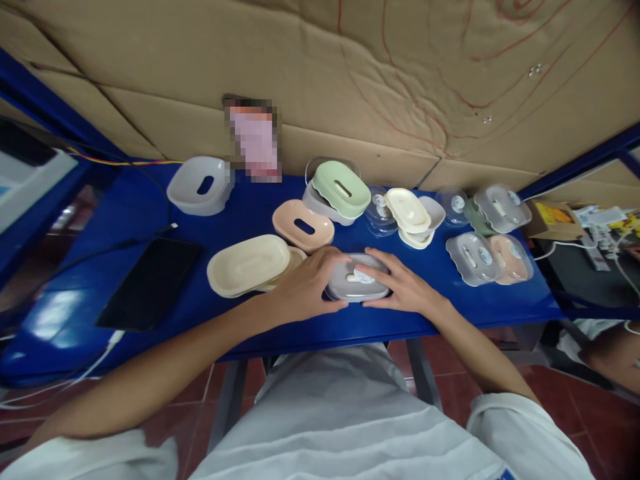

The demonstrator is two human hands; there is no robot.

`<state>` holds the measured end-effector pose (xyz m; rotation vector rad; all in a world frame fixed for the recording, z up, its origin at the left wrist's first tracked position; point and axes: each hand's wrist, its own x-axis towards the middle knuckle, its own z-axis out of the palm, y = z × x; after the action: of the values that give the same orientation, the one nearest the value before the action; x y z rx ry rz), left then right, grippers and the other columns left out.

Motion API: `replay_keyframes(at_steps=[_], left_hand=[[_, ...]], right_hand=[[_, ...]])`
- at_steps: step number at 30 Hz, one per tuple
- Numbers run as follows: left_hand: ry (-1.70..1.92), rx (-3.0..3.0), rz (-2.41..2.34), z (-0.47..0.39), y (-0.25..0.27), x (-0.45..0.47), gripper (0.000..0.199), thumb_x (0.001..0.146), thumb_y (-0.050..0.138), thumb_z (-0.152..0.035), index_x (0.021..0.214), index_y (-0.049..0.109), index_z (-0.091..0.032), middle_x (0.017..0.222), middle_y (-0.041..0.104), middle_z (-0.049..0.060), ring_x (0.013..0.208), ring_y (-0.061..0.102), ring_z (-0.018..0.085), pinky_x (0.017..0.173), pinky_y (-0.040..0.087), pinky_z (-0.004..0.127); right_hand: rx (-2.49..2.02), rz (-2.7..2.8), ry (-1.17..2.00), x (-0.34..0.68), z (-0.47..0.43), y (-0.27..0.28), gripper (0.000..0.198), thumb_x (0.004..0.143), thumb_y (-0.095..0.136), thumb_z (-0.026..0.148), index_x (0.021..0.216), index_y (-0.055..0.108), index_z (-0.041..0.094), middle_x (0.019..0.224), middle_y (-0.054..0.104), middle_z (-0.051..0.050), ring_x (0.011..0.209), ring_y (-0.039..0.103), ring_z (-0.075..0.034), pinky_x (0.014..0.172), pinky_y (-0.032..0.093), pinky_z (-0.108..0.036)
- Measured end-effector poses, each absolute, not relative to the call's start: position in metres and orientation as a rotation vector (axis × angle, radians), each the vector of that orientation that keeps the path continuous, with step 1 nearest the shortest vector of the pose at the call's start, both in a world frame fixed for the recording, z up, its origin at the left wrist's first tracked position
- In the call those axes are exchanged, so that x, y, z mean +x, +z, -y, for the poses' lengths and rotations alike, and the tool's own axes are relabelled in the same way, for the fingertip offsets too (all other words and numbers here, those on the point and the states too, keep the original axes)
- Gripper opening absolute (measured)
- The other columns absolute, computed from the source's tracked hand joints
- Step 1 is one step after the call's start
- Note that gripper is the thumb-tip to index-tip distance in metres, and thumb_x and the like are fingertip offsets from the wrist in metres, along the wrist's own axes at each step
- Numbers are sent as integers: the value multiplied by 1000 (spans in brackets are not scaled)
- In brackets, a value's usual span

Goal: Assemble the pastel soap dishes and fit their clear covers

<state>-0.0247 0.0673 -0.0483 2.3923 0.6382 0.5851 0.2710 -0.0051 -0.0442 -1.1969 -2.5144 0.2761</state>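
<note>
A grey soap box (345,288) with a clear lid and a round white sticker sits in front of me near the table's front edge. My left hand (313,283) grips its left side, thumb and fingers curved around the rim. On the opposite side my right hand (397,283) holds the box, with fingers over the lid and the thumb at the near edge. Close to my left hand lie a cream soap tray (247,263) and a peach slotted tray (295,217). Part of another cream piece is hidden behind my left hand.
A light grey slotted base (195,197), a green slotted tray (345,183) and cream dishes (407,210) stand toward the cardboard wall (310,80). Lidded soap boxes (473,260) sit at right. A black tablet (150,283) with a white cable lies left on the blue table (200,340).
</note>
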Motion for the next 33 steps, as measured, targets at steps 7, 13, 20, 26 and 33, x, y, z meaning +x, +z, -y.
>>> replay_keyframes(at_steps=[7,13,20,26,33], left_hand=[[703,2348,-662,-63,-52,-22,98,94,84,-38,170,23,-28,167,46,20,158,47,41,128,45,62],[555,2426,-733,-61,-48,-20,76,100,73,-29,165,34,-23,160,55,19,149,57,39,124,49,60],[463,2484,-756,-61,-47,-19,64,103,69,-30,162,42,-22,156,59,15,147,58,35,123,49,58],[396,2544,-758,-61,-49,-19,59,105,67,-31,159,48,-21,154,59,16,144,58,36,121,50,59],[418,2561,-755,-60,-50,-20,58,105,65,-31,160,49,-21,154,60,16,144,58,35,122,49,55]], right_hand=[[-1434,2216,-260,342,54,4,99,89,89,51,173,38,39,170,47,-15,151,55,-41,122,51,-61],[-2142,1403,-769,515,32,39,97,78,92,62,155,57,14,150,59,-29,143,57,-39,121,44,-54],[-2440,1162,-630,569,-17,17,88,82,94,40,154,53,11,151,57,-31,144,52,-34,116,40,-42],[-2447,1324,-634,565,-30,17,87,91,87,40,160,44,8,152,54,-32,149,46,-30,119,38,-38],[-2374,1155,-656,561,-13,13,113,85,86,56,168,26,7,165,36,-38,163,29,-38,124,35,-56]])
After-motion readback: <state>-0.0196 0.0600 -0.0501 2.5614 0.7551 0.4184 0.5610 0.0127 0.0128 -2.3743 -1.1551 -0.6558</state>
